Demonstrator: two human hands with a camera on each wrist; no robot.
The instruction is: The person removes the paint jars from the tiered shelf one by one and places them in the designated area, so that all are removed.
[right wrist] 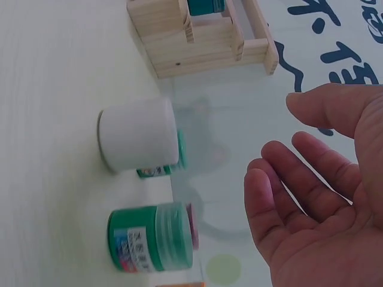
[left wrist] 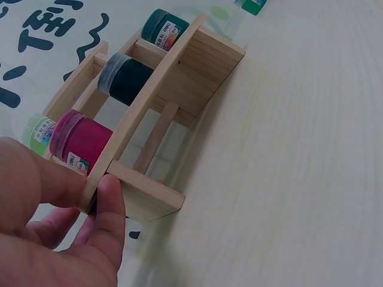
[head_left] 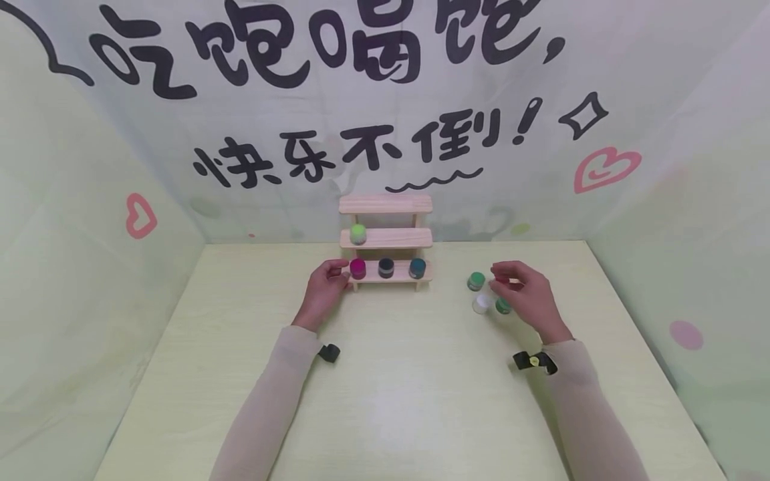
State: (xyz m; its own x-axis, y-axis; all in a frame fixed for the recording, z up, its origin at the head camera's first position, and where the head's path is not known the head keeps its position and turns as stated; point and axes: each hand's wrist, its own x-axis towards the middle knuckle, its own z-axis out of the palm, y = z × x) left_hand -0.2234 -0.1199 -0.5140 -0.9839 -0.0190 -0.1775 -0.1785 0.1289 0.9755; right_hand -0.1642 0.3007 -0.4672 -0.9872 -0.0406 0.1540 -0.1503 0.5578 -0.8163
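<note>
A three-step wooden display rack (head_left: 385, 238) stands at the table's back. My left hand (head_left: 326, 288) pinches the left end of its lowest step, beside the magenta paint jar (left wrist: 81, 140). A black paint jar (left wrist: 125, 79) and a teal one (left wrist: 163, 30) share that step. On the middle step sits a light green jar (head_left: 357, 234). Over the table to the right, my right hand (right wrist: 326, 191) holds nothing; its thumb and fingers are apart. Near it stand a white jar (right wrist: 139, 134), a green jar (right wrist: 149, 239) and another green jar (head_left: 476, 280).
Something red (head_left: 498, 274) shows partly behind the right fingers. A printed cloth (head_left: 289, 120) with dark lettering hangs behind the table (head_left: 385, 387), with cloth walls at both sides. Black bands (head_left: 534, 361) are at the wrists.
</note>
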